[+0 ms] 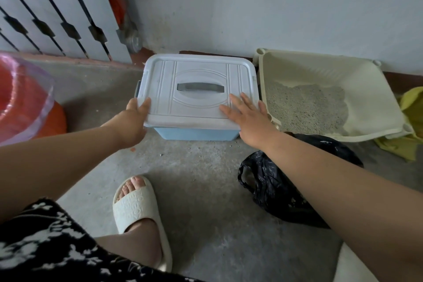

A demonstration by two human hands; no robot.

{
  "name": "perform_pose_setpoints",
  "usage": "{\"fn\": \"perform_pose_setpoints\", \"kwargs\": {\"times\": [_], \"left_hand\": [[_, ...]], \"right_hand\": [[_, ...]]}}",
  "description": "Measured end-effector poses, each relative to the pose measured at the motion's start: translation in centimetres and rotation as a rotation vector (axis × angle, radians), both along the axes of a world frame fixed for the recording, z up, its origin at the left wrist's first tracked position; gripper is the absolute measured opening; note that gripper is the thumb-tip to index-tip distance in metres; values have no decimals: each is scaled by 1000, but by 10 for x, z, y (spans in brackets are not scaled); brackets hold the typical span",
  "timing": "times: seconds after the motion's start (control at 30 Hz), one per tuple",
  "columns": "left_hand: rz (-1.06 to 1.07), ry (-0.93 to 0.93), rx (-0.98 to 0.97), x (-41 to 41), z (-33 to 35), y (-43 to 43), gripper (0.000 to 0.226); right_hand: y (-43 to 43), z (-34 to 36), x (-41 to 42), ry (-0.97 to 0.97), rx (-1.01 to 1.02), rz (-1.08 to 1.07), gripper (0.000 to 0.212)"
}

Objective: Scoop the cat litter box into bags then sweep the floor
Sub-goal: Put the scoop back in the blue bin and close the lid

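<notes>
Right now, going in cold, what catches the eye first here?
Centre floor: a blue storage box with a pale lid; the left grip holds its near-left corner, the right grip rests flat on it. Right of it sits the cream litter box, a black bag in front.

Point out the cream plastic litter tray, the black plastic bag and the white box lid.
Cream plastic litter tray (366,98): head view, bare right inner wall.
Black plastic bag (272,190): head view, crumpled middle.
White plastic box lid (199,66): head view, flat panel near far edge.
</notes>
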State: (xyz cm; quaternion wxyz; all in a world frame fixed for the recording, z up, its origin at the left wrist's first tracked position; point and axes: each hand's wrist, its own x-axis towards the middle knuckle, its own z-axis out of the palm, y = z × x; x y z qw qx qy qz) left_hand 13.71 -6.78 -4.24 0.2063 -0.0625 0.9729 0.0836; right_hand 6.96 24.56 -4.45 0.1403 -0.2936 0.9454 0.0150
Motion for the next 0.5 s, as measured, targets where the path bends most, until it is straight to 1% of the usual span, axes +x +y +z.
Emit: {"fn": "perform_pose_setpoints", "kwargs": {"times": [0.03,0.1,0.17,0.2,0.23,0.27,0.3,0.37,0.4,0.47,0.5], "left_hand": [[46,26,67,1,2,3,85],[239,146,237,1,2,11,70],[498,262,398,-2,2,18,51],[594,291,446,-3,-1,20,48],[660,305,480,-4,-4,20,47],[709,319,514,-6,-6,19,44],[764,328,563,-9,-8,15,40],[886,320,717,-14,-12,10,31],[927,309,770,-15,-13,8,30],[933,272,787,-18,-10,10,32],[929,246,782,-20,-8,11,33]], "right_hand": [[-2,1,-1,-34,-76,-73,100],[-4,5,-9,-99,-293,-264,91],[-5,9,-19,-101,-511,-444,70],[-5,12,-24,-83,-561,-502,56],[-6,15,-28,-80,-551,-535,44],[-7,17,-30,-91,-497,-541,36],[-9,18,-32,-103,-435,-529,32],[-10,18,-33,-98,-360,-501,30],[-10,18,-32,-85,-328,-477,28],[-7,15,-32,-75,-224,-397,26],[-5,12,-32,-83,-170,-365,30]]}}
